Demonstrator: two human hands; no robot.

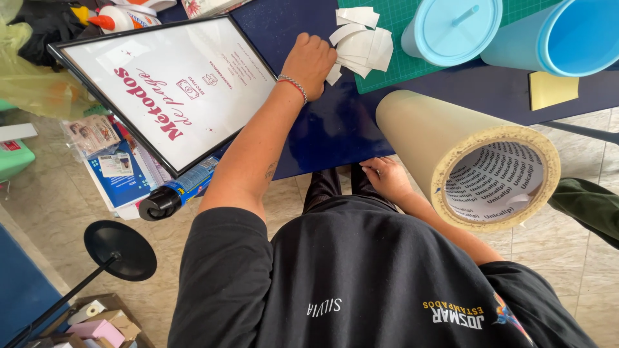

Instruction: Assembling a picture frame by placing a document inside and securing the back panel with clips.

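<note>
Bench [335, 122]: dark blue; you sit at its near edge, with everything here lying on it or hanging over that edge.
Roll [464, 161]: wide cream roll of film on its side, its open end hanging over the near edge at your right.
Framed sign [174, 84]: black frame with a white sheet, lying flat toward the left end of the bench, one corner past the near edge.
Cutting mat [400, 74]: green, at the far edge, with two pale blue tumblers [451, 29] on its far side.
Left hand [309, 61]: reached across to the mat's near left corner, your fingers curled shut on the end of the white strips.
Right hand [387, 177]: resting at the near edge, just beside the roll; whether its bent fingers grip anything, you cannot tell.
White strips [358, 42]: a fanned handful of thin, slightly curled paper pieces, overlapping on the mat's left corner.
Step in hand: by my reading, gathering the strips.
What it calls for: a light pinch, since such loose pieces likely slide apart.
</note>
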